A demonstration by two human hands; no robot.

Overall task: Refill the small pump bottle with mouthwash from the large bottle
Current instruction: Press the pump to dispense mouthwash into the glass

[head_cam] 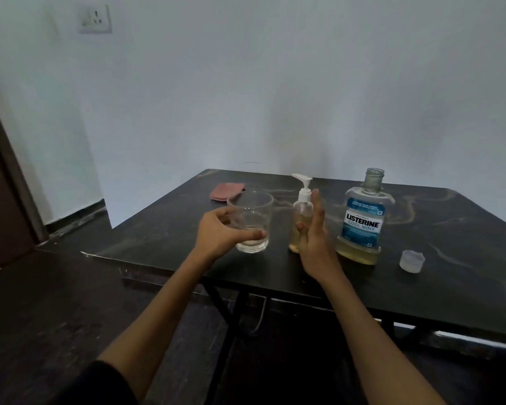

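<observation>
Head view: left hand [221,229] curled around glass [251,222], loose grip; right hand [314,238] flat, fingers straight beside small pump bottle [302,217] on table [450,229]. Large bottle [362,217] uncapped; a careless bump could probably tip and spill it.

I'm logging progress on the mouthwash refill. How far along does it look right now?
Done: the large bottle stands uncapped, its cap lying on the table, and the pump bottle holds yellowish liquid with its pump fitted. In hand: the left hand curls round the glass, which holds a little liquid; the right hand is open beside the pump bottle. Left: recapping the large bottle.
</observation>
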